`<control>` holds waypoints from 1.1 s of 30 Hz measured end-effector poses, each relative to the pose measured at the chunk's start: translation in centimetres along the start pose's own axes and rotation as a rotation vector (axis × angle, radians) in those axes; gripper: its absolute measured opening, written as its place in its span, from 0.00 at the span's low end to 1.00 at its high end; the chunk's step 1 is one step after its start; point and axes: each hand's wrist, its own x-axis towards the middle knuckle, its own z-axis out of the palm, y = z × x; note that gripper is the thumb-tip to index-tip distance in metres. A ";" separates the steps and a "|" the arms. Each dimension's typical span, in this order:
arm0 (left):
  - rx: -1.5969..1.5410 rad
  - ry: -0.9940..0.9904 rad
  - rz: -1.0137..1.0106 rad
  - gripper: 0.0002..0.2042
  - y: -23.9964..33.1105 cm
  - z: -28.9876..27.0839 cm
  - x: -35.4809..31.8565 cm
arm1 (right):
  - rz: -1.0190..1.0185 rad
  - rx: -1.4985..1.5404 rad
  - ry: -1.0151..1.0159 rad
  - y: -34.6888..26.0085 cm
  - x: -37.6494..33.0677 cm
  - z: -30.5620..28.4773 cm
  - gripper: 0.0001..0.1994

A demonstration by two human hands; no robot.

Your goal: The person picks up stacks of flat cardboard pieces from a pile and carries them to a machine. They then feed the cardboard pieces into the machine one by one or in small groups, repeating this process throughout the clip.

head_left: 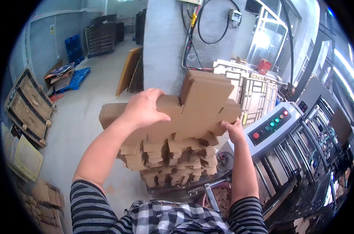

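Two bare hands hold up a thick bundle of die-cut corrugated cardboard blanks (192,117), its layered edges facing up and a broad tab rising from its top. The left hand (144,108) has its grip closed over the bundle's upper edge, left of that tab, with fingers behind and thumb across the near face. The right hand (235,130) is clasped on the bundle's lower right corner, thumb on the near face; most of its fingers are hidden behind the cardboard.

Directly below the bundle stand uneven piles of similar cardboard blanks (169,160); whether the bundle touches them, I cannot tell. Below and to the right of the bundle, near the person's plaid garment (169,218), is a bin of cardboard scraps (224,199). To the right of the bundle is a machine's push-button control panel (270,126), with red buttons at both ends and green ones between. Behind the bundle rises a grey pillar (161,43) carrying a looped black cable (199,31), and behind its right side lean flat boards with dark outlines (259,97). Well to its left, a wooden pallet (30,107) leans at a slant.
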 end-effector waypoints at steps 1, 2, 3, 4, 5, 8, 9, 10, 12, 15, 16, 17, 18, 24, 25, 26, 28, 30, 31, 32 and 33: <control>-0.011 0.037 0.010 0.28 0.1 -0.8 0.0 | -0.063 0.042 0.141 -0.3 -0.5 1.0 0.22; -0.036 0.075 0.036 0.28 0.4 -1.1 0.4 | -0.113 0.042 0.253 -0.6 -1.3 0.8 0.23; -0.101 0.126 0.061 0.26 0.6 -1.3 0.7 | -0.106 0.056 0.296 -0.7 -2.5 0.5 0.24; -0.205 0.113 0.035 0.26 1.2 -1.7 1.1 | -0.101 0.082 0.332 -0.6 -4.1 0.4 0.26; -0.312 0.092 0.012 0.25 2.1 -2.0 1.5 | -0.076 0.150 0.301 -0.6 -5.4 0.6 0.27; -0.464 0.052 0.042 0.24 4.2 -1.1 2.1 | 0.029 0.487 0.085 0.3 -6.9 2.6 0.31; -0.488 0.016 0.067 0.24 5.4 -0.3 2.3 | 0.020 0.578 0.080 0.1 -6.8 2.8 0.32; -0.505 -0.018 0.086 0.24 6.4 0.3 2.2 | -0.002 0.636 0.115 -0.3 -6.6 3.1 0.34; -0.487 -0.055 0.146 0.25 8.7 2.1 1.9 | -0.082 0.656 0.267 -2.7 -7.6 2.8 0.33; -0.497 -0.149 0.200 0.32 10.9 4.5 1.8 | -0.249 0.578 0.464 -5.5 -9.8 1.2 0.28; -0.516 -0.124 0.256 0.35 11.1 4.7 1.8 | -0.304 0.546 0.502 -5.7 -10.4 0.6 0.27; -0.553 -0.111 0.320 0.38 11.6 5.3 2.0 | -0.356 0.502 0.532 -5.7 -11.5 -0.9 0.26; -0.590 -0.095 0.381 0.41 12.3 5.8 2.4 | -0.397 0.449 0.554 -6.2 -12.4 -2.2 0.24; -0.824 -0.121 0.700 0.37 19.3 3.7 3.2 | -0.364 0.145 0.638 -9.5 -18.4 -7.9 0.21; -0.758 -0.244 0.692 0.35 20.8 4.0 2.9 | -0.337 0.093 0.633 -10.4 -19.2 -8.7 0.22; -0.768 -0.238 0.675 0.33 22.0 4.5 2.6 | -0.337 0.028 0.645 -10.8 -20.0 -9.7 0.24; -0.787 -0.228 0.641 0.28 23.9 5.8 1.6 | -0.358 -0.117 0.682 -11.1 -21.5 -11.9 0.27; -0.861 -0.175 0.690 0.27 24.7 7.8 1.2 | -0.406 -0.235 0.756 -11.4 -22.3 -13.2 0.29; -0.920 -0.156 0.713 0.27 25.4 8.7 1.0 | -0.422 -0.284 0.811 -11.7 -22.9 -13.5 0.31; -0.979 -0.138 0.734 0.27 26.0 9.4 0.8 | -0.441 -0.309 0.861 -12.1 -23.4 -13.7 0.29; -1.071 -0.159 0.730 0.28 27.0 9.9 0.4 | -0.458 -0.336 0.914 -12.5 -23.9 -14.0 0.28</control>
